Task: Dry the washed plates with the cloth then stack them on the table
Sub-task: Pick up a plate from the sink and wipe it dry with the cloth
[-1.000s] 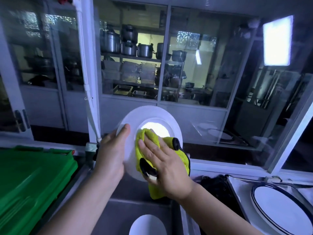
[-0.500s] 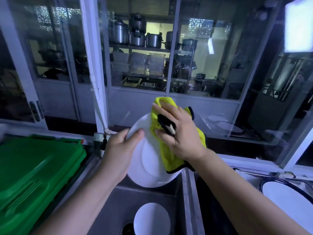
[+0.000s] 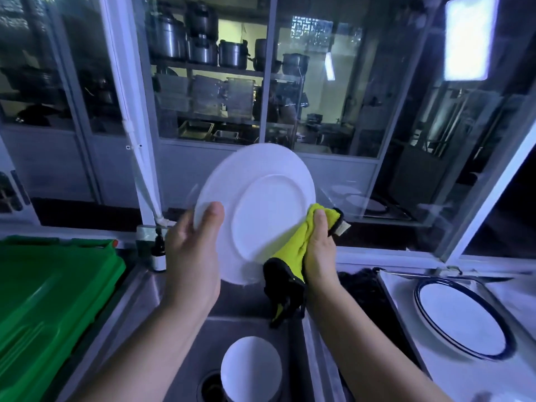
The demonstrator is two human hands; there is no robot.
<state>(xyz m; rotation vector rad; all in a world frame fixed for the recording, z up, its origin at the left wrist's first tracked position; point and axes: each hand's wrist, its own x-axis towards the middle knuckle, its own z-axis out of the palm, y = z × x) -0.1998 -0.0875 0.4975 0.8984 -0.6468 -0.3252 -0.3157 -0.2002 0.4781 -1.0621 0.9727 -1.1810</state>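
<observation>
Drying under way: left hand (image 3: 191,256) grips the white plate (image 3: 255,210) by its rim above the sink (image 3: 174,343), right hand (image 3: 319,248) pinches the cloth (image 3: 293,250) to its lower edge. Second plate (image 3: 251,369) waits in the sink; blue-rimmed plate (image 3: 461,311) lies on the table (image 3: 464,378) — dryness unclear. Fingers behind the plate are hidden.

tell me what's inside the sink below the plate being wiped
One white dish sits in the sink beside the dark drain opening. The dish covers part of the drain, and anything beneath it is hidden.
</observation>
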